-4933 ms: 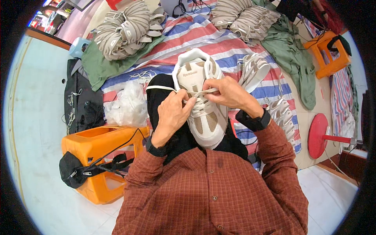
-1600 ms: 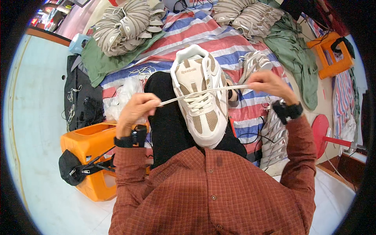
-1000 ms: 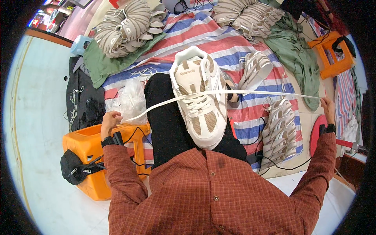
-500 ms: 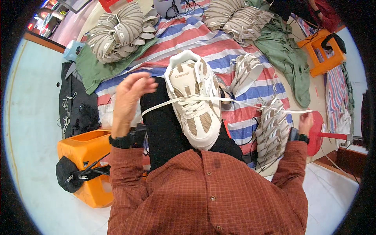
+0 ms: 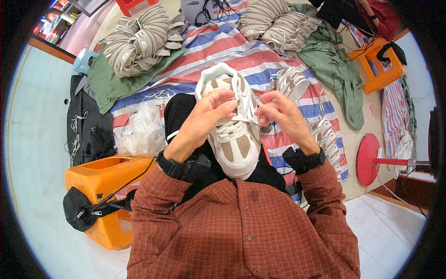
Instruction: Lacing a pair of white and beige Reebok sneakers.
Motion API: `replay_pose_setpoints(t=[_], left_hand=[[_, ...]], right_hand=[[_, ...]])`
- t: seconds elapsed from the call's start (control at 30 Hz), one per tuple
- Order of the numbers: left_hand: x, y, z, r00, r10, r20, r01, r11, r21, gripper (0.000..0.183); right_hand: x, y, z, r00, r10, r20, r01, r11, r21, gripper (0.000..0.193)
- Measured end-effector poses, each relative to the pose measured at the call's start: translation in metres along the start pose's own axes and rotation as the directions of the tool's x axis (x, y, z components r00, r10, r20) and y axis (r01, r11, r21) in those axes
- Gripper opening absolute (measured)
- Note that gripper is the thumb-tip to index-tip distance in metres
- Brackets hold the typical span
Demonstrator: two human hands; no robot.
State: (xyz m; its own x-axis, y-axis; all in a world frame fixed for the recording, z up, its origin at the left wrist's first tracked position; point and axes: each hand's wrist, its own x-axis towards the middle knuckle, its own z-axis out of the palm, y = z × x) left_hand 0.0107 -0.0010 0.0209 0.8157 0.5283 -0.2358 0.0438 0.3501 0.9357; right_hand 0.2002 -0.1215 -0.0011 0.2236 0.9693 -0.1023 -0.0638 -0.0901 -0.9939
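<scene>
Your left hand (image 5: pixel 209 118) lies curled over the upper lacing of the sneaker (image 5: pixel 232 132), fingers bent down onto the tongue area and closed on the white lace (image 5: pixel 237 124). Your right hand (image 5: pixel 281 114) sits just right of the shoe, fingertips pinched together at the lace end near the eyelets. Exact grip point is hard to make out; the fingers cover it.

The sneaker, white and beige, rests on your lap over dark trousers, toe toward you, heel away.

Edges and room:
- Left: an orange plastic stool (image 5: pixel 104 186) sits close by your left elbow, with a black strap bag (image 5: pixel 86 211) against it. Tight on that side.
- A crumpled clear plastic bag (image 5: pixel 139 132) lies between the stool and your knee.
- Ahead: the striped tarp (image 5: pixel 232 51) stretches away, bare strip in the middle, 2 heaps of beige shoe uppers (image 5: pixel 134 39) at its far corners.
- Right: a loose shoe (image 5: pixel 292 81) lies just beside your right hand; more lie along your right forearm. A red round stool (image 5: pixel 369 158) stands well apart.

Hidden: your lap and the shoe's sole are covered. A second orange stool (image 5: pixel 376 63) at far right is bent by the lens rim. Your shirt blocks the floor below.
</scene>
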Motion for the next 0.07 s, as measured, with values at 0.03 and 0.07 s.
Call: replay_pose_setpoints(t=[0.03, 0.07], left_hand=[[0.0023, 0.0005, -0.0007, 1.0, -0.015, 0.015, 0.015, 0.999, 0.03, 0.045], [0.0043, 0.0024, -0.0025, 0.998, -0.046, 0.036, 0.044, 0.998, 0.054, 0.047]], right_hand=[[0.0047, 0.0033, 0.0044, 0.995, 0.048, 0.088, -0.038, 0.993, -0.11, 0.022], [0.0105, 0.0084, 0.0064, 0.984, 0.1, 0.149, -0.069, 0.977, -0.2, 0.035]])
